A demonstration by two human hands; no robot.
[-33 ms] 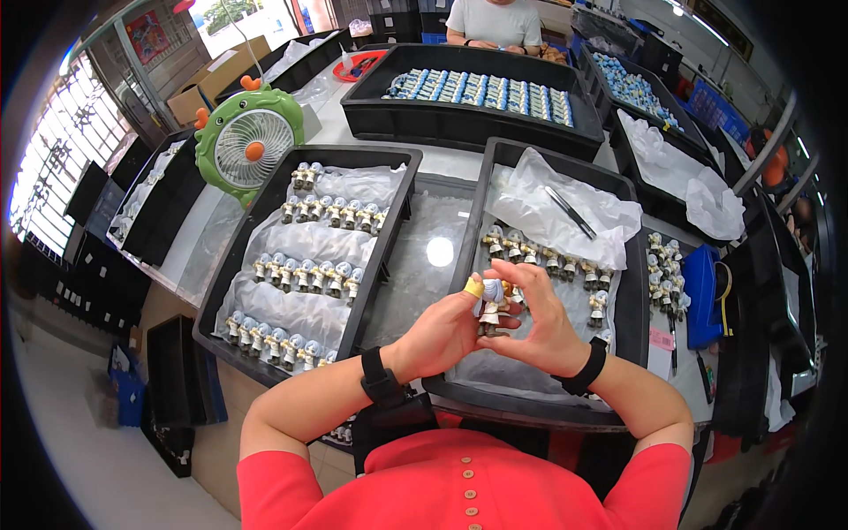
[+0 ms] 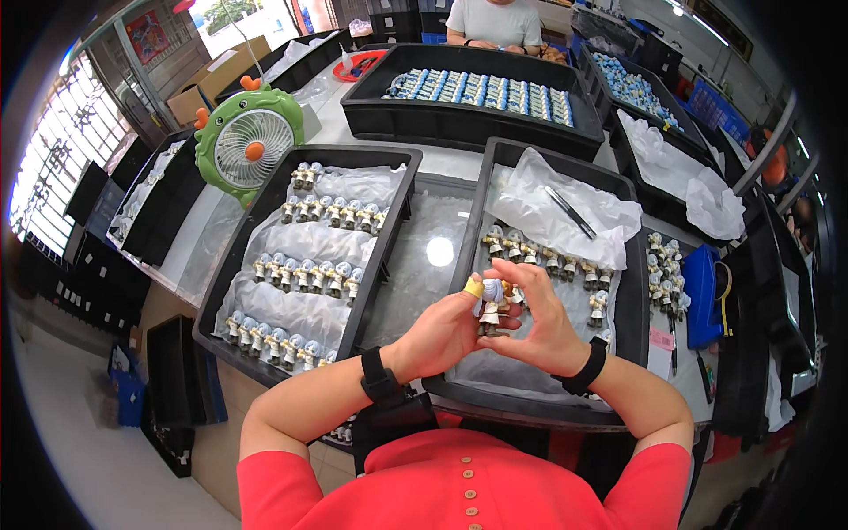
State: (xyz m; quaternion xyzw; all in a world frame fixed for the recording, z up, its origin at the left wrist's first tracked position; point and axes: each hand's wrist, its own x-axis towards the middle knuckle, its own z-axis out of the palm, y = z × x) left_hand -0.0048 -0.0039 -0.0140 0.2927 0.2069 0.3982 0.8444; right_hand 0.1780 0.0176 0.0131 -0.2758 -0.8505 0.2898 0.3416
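grasping a small figurine (image 2: 492, 305) in the left hand (image 2: 437, 337), roughly upright, with a yellow fingertip cover (image 2: 474, 287) beside its head. curving the right hand (image 2: 548, 331) round from the right, fingers above and thumb below, so enclosing the figurine between both hands; cannot tell whether gripping it with the right. held over the left side of the right-hand tray (image 2: 631, 331). just beyond, inside that tray, see a row of figurines (image 2: 555, 261), then a white sheet (image 2: 530, 194) bearing a dark slender tool (image 2: 571, 212). on the table past that tray's right edge, find a cluster of figurines (image 2: 662, 274). in the left-hand tray (image 2: 389, 234), see four rows, shortest near the far left corner. outside that corner, find a green fan (image 2: 256, 137).
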